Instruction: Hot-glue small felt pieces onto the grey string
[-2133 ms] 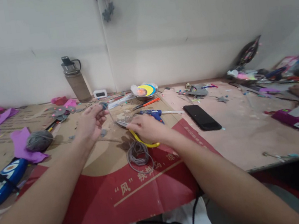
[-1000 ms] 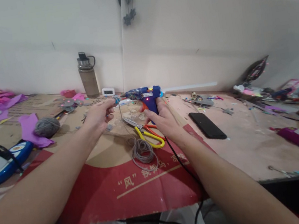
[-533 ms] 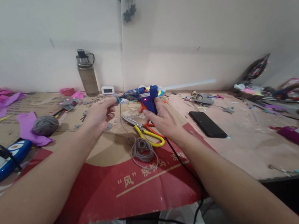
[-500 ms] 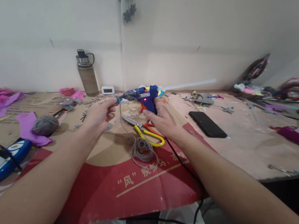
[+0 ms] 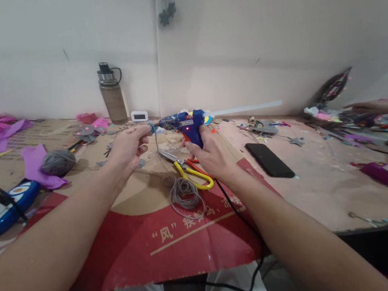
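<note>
Grey yarn ball (image 5: 58, 162): left part of the surface, well back from the front edge of the cardboard sheet (image 5: 123, 260). Could roll if the forearm knocks it.

Left hand (image 5: 128, 150): raised, towards the rear edge. Thumb and forefinger pinch a small blue piece (image 5: 152, 129), largely covered. Risk: burnt fingertips, should the nozzle slip or glue run; whether nozzle and piece touch cannot be told.

Grey cord coil (image 5: 187, 196): near the front edge, its strand rising to the pinch. Risk: a snag on the yellow-handled scissors (image 5: 178, 168) just behind, tugging the piece askew.

Glue gun (image 5: 195, 122): aloft, nozzle leftward, red light lit. Right hand (image 5: 213, 156): fingers wrapped round the grip; trigger pressure cannot be told. Risk: excess glue from over-squeezing.

Black cable (image 5: 229, 202): crosses the front edge near its right corner. Risk: caught by a knee, jerking the nozzle.
</note>
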